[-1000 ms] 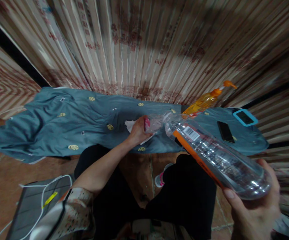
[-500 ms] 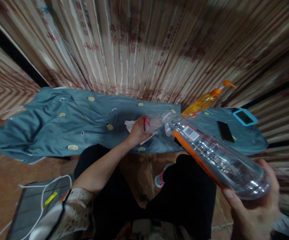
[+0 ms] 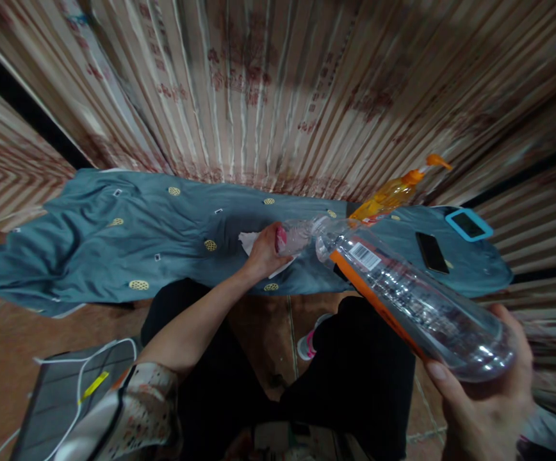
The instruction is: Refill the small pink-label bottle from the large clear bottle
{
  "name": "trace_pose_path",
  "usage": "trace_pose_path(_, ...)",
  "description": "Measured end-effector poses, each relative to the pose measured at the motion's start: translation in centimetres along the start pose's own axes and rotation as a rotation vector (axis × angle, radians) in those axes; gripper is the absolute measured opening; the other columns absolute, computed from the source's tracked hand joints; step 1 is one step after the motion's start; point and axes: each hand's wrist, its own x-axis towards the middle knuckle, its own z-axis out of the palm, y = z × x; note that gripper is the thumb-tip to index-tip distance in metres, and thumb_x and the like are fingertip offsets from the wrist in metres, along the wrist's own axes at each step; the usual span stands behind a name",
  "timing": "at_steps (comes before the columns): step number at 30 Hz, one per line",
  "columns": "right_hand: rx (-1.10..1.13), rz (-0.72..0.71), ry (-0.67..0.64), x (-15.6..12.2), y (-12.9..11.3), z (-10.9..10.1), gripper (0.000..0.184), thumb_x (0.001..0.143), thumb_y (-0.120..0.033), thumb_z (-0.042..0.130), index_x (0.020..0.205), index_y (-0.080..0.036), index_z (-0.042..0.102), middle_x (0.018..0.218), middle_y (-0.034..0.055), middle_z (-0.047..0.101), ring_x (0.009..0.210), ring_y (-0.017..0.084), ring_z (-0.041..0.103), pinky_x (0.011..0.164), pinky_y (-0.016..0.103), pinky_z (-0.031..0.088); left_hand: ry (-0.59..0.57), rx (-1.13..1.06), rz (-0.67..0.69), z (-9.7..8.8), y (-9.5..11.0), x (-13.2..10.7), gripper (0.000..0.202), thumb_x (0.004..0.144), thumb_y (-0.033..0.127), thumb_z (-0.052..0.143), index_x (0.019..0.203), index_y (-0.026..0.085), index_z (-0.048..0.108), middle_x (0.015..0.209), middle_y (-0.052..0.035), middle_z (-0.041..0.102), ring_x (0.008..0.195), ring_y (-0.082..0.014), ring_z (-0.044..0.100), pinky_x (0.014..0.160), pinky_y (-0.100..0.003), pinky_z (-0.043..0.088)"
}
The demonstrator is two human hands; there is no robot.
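Note:
My right hand (image 3: 492, 390) grips the base of a large clear plastic bottle (image 3: 403, 294) with an orange label and a barcode. This bottle slopes down to the left, its mouth right by the neck of a smaller clear bottle (image 3: 302, 235). Around the smaller bottle, near its pink-red part, my left hand (image 3: 264, 251) is closed. Whether the two mouths touch I cannot tell. Under my left hand lies a white tissue (image 3: 248, 241). Behind the large bottle stands an orange pump bottle (image 3: 386, 197), its lower part hidden.
A blue-grey cloth with pineapple prints (image 3: 182, 218) covers the long surface. A black phone (image 3: 432, 252) and a blue-framed device (image 3: 469, 225) lie at its right end. Striped curtains (image 3: 259, 96) hang behind. At lower left, a white cable (image 3: 83, 378) crosses a grey box (image 3: 52, 390).
The view has shifted very slightly. Both hands keep their hold, and the two bottles stay mouth to mouth in nearly the same place.

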Motion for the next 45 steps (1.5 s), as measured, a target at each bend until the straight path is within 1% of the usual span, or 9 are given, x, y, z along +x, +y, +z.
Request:
trace_pose_path(7,0.009,-0.022,0.007,0.2,0.1,0.0,0.121,0.066,-0.064,0.097,0.173,-0.033,0.05,0.168,0.0157,0.057,0.153,0.05,0.055,0.129,0.079,0.032,0.001,-0.012,-0.017,-0.1,0.3,0.0,0.092,0.064,0.015,0.1,0.145,0.019,0.056,0.147,-0.018,0.072,0.139,-0.0398,0.072,0.122,-0.057,0.058)
trace_pose_path(10,-0.001,-0.054,0.02,0.3,-0.2,0.1,0.121,0.064,-0.063,0.098,0.172,-0.031,0.053,0.166,0.0152,0.059,0.15,0.048,0.057,0.131,0.075,0.033,0.006,-0.024,0.003,0.0,0.2,0.0,0.09,0.065,0.014,0.1,0.144,0.021,0.057,0.143,-0.0155,0.074,0.136,-0.0381,0.073,0.121,-0.056,0.059)
trace_pose_path(12,-0.009,-0.068,0.026,0.3,-0.5,0.2,0.121,0.066,-0.067,0.097,0.172,-0.029,0.052,0.166,0.0156,0.059,0.15,0.046,0.058,0.132,0.073,0.034,0.012,-0.025,0.012,0.0,0.1,0.0,0.088,0.065,0.015,0.1,0.142,0.021,0.058,0.141,-0.0143,0.075,0.134,-0.0378,0.074,0.12,-0.056,0.06)
trace_pose_path(16,0.006,-0.073,0.016,0.2,-1.2,0.4,0.123,0.071,-0.071,0.096,0.174,-0.024,0.049,0.17,0.0199,0.053,0.152,0.05,0.054,0.131,0.079,0.029,0.019,-0.012,0.013,0.1,0.0,0.1,0.087,0.065,0.017,0.101,0.141,0.02,0.058,0.137,-0.0135,0.076,0.131,-0.0375,0.075,0.118,-0.055,0.061)
trace_pose_path(23,0.081,-0.039,-0.013,-0.2,-1.0,0.4,0.121,0.073,-0.062,0.1,0.175,-0.025,0.047,0.174,0.0185,0.049,0.158,0.053,0.047,0.13,0.084,0.025,0.034,0.008,0.014,0.3,0.0,0.1,0.087,0.065,0.015,0.101,0.141,0.021,0.059,0.137,-0.013,0.076,0.13,-0.0373,0.076,0.117,-0.053,0.062)
trace_pose_path(27,0.098,-0.021,-0.012,-0.2,-1.0,0.4,0.123,0.072,-0.063,0.1,0.175,-0.025,0.046,0.174,0.0183,0.049,0.158,0.052,0.047,0.13,0.084,0.026,0.047,0.002,0.011,0.3,0.0,0.1,0.088,0.065,0.017,0.101,0.142,0.022,0.059,0.14,-0.0129,0.075,0.133,-0.0375,0.075,0.117,-0.053,0.062)
trace_pose_path(31,0.08,-0.06,-0.007,-0.2,-1.2,0.3,0.12,0.073,-0.064,0.099,0.175,-0.026,0.048,0.173,0.0175,0.05,0.156,0.051,0.049,0.131,0.083,0.024,0.043,0.004,0.01,0.4,0.0,0.1,0.09,0.066,0.017,0.101,0.145,0.02,0.058,0.145,-0.015,0.074,0.136,-0.0378,0.073,0.12,-0.053,0.06)
trace_pose_path(40,0.104,-0.049,-0.011,-0.3,-0.9,0.3,0.12,0.073,-0.059,0.101,0.175,-0.027,0.047,0.176,0.0185,0.048,0.16,0.055,0.044,0.129,0.086,0.024,0.025,0.017,-0.002,0.2,0.2,0.1,0.089,0.067,0.017,0.101,0.145,0.021,0.059,0.142,-0.0139,0.074,0.134,-0.0375,0.074,0.119,-0.054,0.061)
trace_pose_path(45,0.07,-0.072,-0.003,-0.2,-0.8,0.4,0.119,0.073,-0.062,0.1,0.174,-0.028,0.049,0.174,0.0193,0.05,0.158,0.056,0.046,0.127,0.089,0.023,0.019,0.023,0.005,0.2,0.2,0.1,0.088,0.067,0.019,0.101,0.144,0.021,0.059,0.14,-0.0135,0.075,0.133,-0.0378,0.074,0.118,-0.054,0.062)
